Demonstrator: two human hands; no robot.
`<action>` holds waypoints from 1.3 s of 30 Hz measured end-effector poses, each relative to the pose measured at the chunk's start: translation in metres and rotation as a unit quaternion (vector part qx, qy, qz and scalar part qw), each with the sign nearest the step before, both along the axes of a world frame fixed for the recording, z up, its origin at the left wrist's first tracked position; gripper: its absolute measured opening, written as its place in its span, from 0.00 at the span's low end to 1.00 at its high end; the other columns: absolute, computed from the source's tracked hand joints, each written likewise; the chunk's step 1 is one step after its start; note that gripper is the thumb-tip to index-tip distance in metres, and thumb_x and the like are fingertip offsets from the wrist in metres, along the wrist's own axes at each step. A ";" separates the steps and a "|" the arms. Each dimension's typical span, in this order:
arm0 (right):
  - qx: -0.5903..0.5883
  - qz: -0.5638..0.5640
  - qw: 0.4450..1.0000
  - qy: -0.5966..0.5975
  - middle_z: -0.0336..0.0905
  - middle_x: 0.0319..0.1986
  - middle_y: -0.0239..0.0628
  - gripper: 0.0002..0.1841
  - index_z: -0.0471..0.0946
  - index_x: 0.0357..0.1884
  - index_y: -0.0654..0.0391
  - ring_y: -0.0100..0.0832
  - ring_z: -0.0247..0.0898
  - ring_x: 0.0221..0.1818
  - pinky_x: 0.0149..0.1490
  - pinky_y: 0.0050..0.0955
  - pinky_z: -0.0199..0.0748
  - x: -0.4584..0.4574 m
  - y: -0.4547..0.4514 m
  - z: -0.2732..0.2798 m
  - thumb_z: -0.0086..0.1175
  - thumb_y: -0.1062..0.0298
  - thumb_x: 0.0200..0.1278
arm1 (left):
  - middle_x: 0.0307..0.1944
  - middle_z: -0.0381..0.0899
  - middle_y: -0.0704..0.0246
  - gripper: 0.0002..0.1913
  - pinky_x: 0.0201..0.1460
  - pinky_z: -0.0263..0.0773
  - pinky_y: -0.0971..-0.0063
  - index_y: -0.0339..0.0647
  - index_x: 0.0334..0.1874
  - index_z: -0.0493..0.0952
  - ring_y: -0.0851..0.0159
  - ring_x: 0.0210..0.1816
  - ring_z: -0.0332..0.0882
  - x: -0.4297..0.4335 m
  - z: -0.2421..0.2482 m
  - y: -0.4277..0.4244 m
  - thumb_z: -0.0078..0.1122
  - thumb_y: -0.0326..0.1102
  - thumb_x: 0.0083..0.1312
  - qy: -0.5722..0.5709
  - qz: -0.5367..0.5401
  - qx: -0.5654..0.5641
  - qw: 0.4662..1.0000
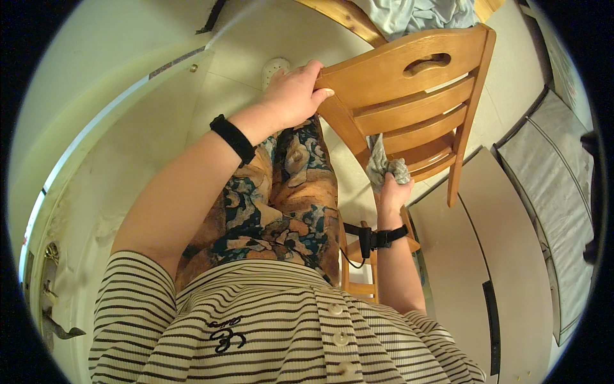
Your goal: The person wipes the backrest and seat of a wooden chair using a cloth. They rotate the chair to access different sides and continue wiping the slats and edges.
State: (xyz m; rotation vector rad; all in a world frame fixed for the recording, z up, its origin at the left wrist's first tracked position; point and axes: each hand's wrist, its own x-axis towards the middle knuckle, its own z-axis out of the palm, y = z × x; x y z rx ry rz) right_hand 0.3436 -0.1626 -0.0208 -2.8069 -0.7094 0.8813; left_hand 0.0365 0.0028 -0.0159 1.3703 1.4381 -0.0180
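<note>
A wooden chair (393, 81) with a slatted back and an oval hand slot stands tilted in the view before me. My left hand (300, 91) grips the upper left corner of its backrest, thumb on the near face. Lower down, my right hand (397, 192) holds a crumpled grey-green cloth (383, 165). The cloth lies against the chair's left rear post, below the slats. Part of that post is hidden behind cloth and hand. Both wrists wear black straps, the right one with a small device and a cable.
Pale clothes (417, 17) are heaped on a wooden piece at the top. Another wooden chair (360, 288) stands by my right forearm. A light cabinet (472, 240) and a grey fabric cover (551, 177) are at right. On the left is a door with a metal handle (60, 329).
</note>
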 end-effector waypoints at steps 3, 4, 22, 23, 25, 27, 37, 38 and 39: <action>0.036 0.004 0.999 -0.015 0.77 0.47 0.48 0.19 0.69 0.53 0.65 0.39 0.79 0.44 0.49 0.36 0.79 0.002 0.002 0.005 0.52 0.81 0.58 | 0.51 0.80 0.56 0.21 0.64 0.60 0.54 0.38 0.57 0.66 0.50 0.56 0.76 0.000 0.002 0.002 0.54 0.47 0.71 0.003 -0.001 -0.010 1.000; 0.101 -0.027 0.994 0.015 0.78 0.46 0.48 0.18 0.69 0.53 0.65 0.39 0.79 0.44 0.49 0.36 0.79 0.000 0.005 0.005 0.51 0.82 0.59 | 0.51 0.80 0.56 0.22 0.64 0.60 0.54 0.38 0.57 0.66 0.50 0.56 0.76 0.001 0.004 0.003 0.54 0.47 0.71 0.007 -0.004 -0.014 1.000; 0.076 0.047 0.991 0.100 0.40 0.73 0.60 0.45 0.42 0.76 0.65 0.53 0.36 0.76 0.76 0.43 0.40 -0.054 0.039 -0.016 0.54 0.52 0.68 | 0.47 0.81 0.50 0.23 0.57 0.70 0.55 0.36 0.57 0.66 0.44 0.51 0.78 0.000 -0.005 0.000 0.56 0.46 0.69 0.006 0.019 0.024 1.000; 0.059 0.047 0.993 0.090 0.27 0.74 0.65 0.49 0.38 0.76 0.64 0.58 0.24 0.78 0.77 0.45 0.35 -0.066 0.037 -0.019 0.53 0.46 0.68 | 0.47 0.80 0.49 0.23 0.56 0.71 0.55 0.36 0.58 0.66 0.44 0.51 0.78 0.000 -0.005 0.000 0.56 0.46 0.69 0.004 0.018 0.015 1.000; 0.055 0.055 0.996 0.037 0.26 0.74 0.67 0.50 0.38 0.76 0.62 0.60 0.24 0.77 0.77 0.46 0.36 -0.081 0.037 -0.026 0.55 0.46 0.67 | 0.48 0.80 0.49 0.24 0.56 0.71 0.55 0.36 0.59 0.65 0.44 0.51 0.78 -0.001 -0.004 0.000 0.56 0.46 0.69 0.001 0.020 0.006 1.000; 0.062 0.098 0.993 0.006 0.26 0.74 0.66 0.51 0.39 0.77 0.60 0.60 0.26 0.77 0.76 0.47 0.38 -0.082 0.037 -0.026 0.59 0.48 0.64 | 0.48 0.80 0.50 0.25 0.56 0.72 0.55 0.36 0.60 0.65 0.43 0.51 0.78 -0.001 -0.004 0.000 0.56 0.46 0.70 -0.003 0.029 0.008 1.000; 0.120 0.248 0.959 -0.060 0.30 0.74 0.66 0.55 0.39 0.77 0.60 0.63 0.30 0.76 0.77 0.45 0.41 0.001 0.077 -0.049 0.66 0.58 0.57 | 0.48 0.81 0.50 0.24 0.55 0.72 0.55 0.37 0.60 0.66 0.43 0.49 0.78 -0.001 -0.009 -0.005 0.56 0.47 0.70 -0.004 0.024 0.033 0.999; 0.097 0.199 0.973 -0.067 0.30 0.73 0.68 0.54 0.38 0.77 0.62 0.63 0.30 0.76 0.77 0.46 0.41 0.008 0.084 -0.058 0.64 0.59 0.58 | 0.48 0.81 0.50 0.24 0.55 0.72 0.55 0.37 0.60 0.66 0.43 0.49 0.78 -0.001 -0.010 -0.005 0.56 0.47 0.70 -0.006 0.025 0.046 0.999; 0.124 0.196 0.969 -0.090 0.30 0.73 0.69 0.52 0.37 0.76 0.64 0.64 0.30 0.76 0.77 0.46 0.41 0.017 0.096 -0.067 0.62 0.60 0.60 | 0.48 0.81 0.50 0.25 0.55 0.72 0.55 0.37 0.60 0.66 0.43 0.49 0.78 -0.001 -0.012 -0.006 0.56 0.47 0.70 0.000 0.025 0.057 0.998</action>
